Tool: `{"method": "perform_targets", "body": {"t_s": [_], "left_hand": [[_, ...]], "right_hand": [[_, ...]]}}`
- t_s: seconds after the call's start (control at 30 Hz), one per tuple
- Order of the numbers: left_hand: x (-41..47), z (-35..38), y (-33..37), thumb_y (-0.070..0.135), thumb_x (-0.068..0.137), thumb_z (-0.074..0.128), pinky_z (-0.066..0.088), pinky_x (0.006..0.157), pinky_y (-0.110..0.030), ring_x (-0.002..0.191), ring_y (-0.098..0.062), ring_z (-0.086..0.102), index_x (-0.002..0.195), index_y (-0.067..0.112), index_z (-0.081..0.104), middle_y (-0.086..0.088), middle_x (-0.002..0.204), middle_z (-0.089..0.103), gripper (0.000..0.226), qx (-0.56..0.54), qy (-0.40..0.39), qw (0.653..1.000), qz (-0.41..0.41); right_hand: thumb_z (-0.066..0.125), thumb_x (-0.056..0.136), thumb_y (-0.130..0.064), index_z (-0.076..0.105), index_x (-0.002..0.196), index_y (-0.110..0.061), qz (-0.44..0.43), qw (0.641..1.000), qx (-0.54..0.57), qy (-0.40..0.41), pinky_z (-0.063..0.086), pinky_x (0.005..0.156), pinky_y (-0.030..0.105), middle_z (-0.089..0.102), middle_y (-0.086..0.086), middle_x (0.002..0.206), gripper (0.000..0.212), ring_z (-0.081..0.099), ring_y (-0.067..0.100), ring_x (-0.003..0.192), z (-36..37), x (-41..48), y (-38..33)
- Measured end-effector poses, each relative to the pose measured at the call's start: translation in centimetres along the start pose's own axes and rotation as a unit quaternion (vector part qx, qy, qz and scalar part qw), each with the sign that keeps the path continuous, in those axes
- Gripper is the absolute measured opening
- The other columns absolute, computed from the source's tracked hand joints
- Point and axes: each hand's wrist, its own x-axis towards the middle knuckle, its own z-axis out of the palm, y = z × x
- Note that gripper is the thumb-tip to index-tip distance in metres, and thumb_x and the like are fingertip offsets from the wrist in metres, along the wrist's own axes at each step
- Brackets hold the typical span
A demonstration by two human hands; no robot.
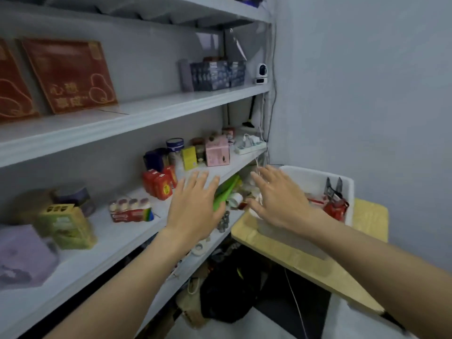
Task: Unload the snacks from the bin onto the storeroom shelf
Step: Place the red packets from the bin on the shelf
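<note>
A white plastic bin (347, 189) stands on a wooden stool at the right, with a red snack packet (336, 209) still inside it. My right hand (276, 194) hovers over the bin's left end, fingers spread and holding nothing. My left hand (195, 204) is stretched out flat over the front edge of the middle shelf (122, 238), also empty. On that shelf stand red boxes (160, 183), a pack of small bottles (130, 210), a green box (67, 226), a yellow box (189, 157) and a pink box (217, 151).
The wooden stool (293, 255) sits close against the shelving. A green item (226, 190) and clutter lie on the lower shelf beneath my hands. A power strip (249, 145) rests at the shelf's right end. Red panels (69, 74) and a dark basket (217, 74) occupy the upper shelf.
</note>
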Motion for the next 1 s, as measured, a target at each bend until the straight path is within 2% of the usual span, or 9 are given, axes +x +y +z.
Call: {"method": "perform_targets", "body": {"t_s": [0.17, 0.33, 0.53, 0.7, 0.9, 1.0], "left_hand": [[6.8, 4.9, 3.1, 0.052, 0.094, 0.046, 0.033, 0.112, -0.050, 0.142, -0.032, 0.036, 0.146, 0.016, 0.045, -0.012, 0.152, 0.042, 0.063, -0.045, -0.002, 0.997, 0.059], [13.6, 8.8, 5.0, 0.054, 0.097, 0.036, 0.024, 0.117, -0.047, 0.147, -0.028, 0.024, 0.153, 0.020, 0.032, -0.008, 0.158, 0.032, 0.066, -0.073, -0.010, 0.991, 0.111], [19.7, 12.1, 8.0, 0.054, 0.100, 0.034, 0.010, 0.123, -0.044, 0.152, -0.025, 0.011, 0.157, 0.021, 0.019, -0.007, 0.164, 0.017, 0.067, -0.104, -0.030, 0.980, 0.164], [23.8, 14.5, 11.6, 0.053, 0.100, 0.033, 0.009, 0.123, -0.043, 0.152, -0.024, 0.010, 0.157, 0.021, 0.018, -0.007, 0.164, 0.016, 0.067, -0.122, -0.039, 0.971, 0.203], [29.2, 18.1, 16.3, 0.052, 0.099, 0.035, 0.010, 0.123, -0.043, 0.151, -0.024, 0.012, 0.156, 0.022, 0.020, -0.007, 0.163, 0.019, 0.066, -0.119, -0.041, 0.970, 0.208], [31.5, 19.8, 18.7, 0.052, 0.099, 0.035, 0.011, 0.122, -0.044, 0.151, -0.025, 0.013, 0.155, 0.022, 0.021, -0.007, 0.163, 0.020, 0.066, -0.106, -0.060, 0.970, 0.208]], "right_hand": [[0.040, 0.100, -0.050, 0.026, 0.154, -0.012, 0.068, 0.998, -0.015, -0.008, 0.016, 0.122, 0.040, 0.029, 0.010, 0.158, 0.067, 0.019, 0.027, 0.149, 1.7, 1.7, 5.6], [0.042, 0.100, -0.048, 0.026, 0.153, -0.012, 0.131, 0.991, -0.027, -0.015, 0.010, 0.120, 0.036, 0.026, 0.008, 0.160, 0.066, 0.016, 0.025, 0.150, 3.3, 4.0, 10.0], [0.042, 0.100, -0.050, 0.028, 0.152, -0.011, 0.195, 0.980, -0.032, -0.026, 0.012, 0.122, 0.038, 0.029, 0.008, 0.159, 0.066, 0.017, 0.026, 0.150, 4.9, 5.7, 14.5], [0.047, 0.097, -0.048, 0.036, 0.146, -0.010, 0.229, 0.972, -0.033, -0.034, 0.021, 0.118, 0.038, 0.041, 0.007, 0.149, 0.063, 0.028, 0.029, 0.144, 6.5, 6.7, 19.4], [0.047, 0.098, -0.048, 0.036, 0.146, -0.011, 0.244, 0.968, -0.039, -0.051, 0.021, 0.115, 0.034, 0.041, 0.007, 0.149, 0.061, 0.031, 0.026, 0.142, 8.7, 8.1, 26.2], [0.048, 0.098, -0.046, 0.040, 0.143, -0.011, 0.254, 0.966, -0.023, -0.050, 0.024, 0.110, 0.031, 0.046, 0.006, 0.143, 0.058, 0.038, 0.026, 0.134, 9.5, 8.5, 30.0]]}}
